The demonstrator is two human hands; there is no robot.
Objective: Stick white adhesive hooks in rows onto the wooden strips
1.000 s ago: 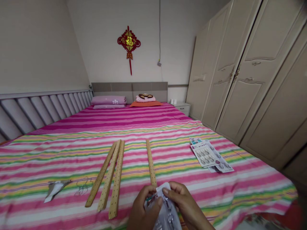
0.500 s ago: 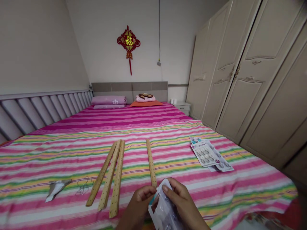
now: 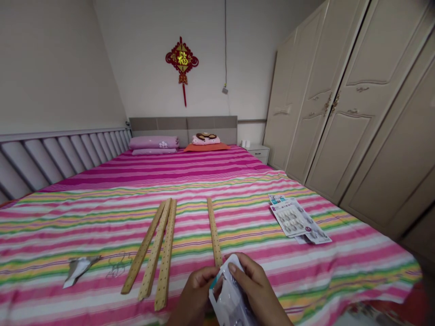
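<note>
Low in the head view, a clear blister pack [image 3: 231, 296] on a card is tilted up between my two hands. My right hand [image 3: 255, 286] is closed around its right side, with the thumb lying over the top corner. On its left edge the fingers of my left hand [image 3: 197, 287] pinch the card near a teal patch. What lies inside the blister is blurred. Just beyond my hands a single wooden strip with rows of holes [image 3: 213, 231] lies on the striped cloth. To the left, three similar wooden strips [image 3: 166, 253] lie side by side.
More carded blister packs [image 3: 292, 219] lie stacked at the right. A crumpled grey-white wrapper [image 3: 79, 269] and thin tangled thread or wire [image 3: 118, 265] lie at the left. Everything rests on a striped bedsheet [image 3: 251, 226]; wardrobes [image 3: 343, 149] stand along the right side.
The blister pack and both hands have shifted very slightly to the left. My grip looks the same, and the things on the bed have not moved.
</note>
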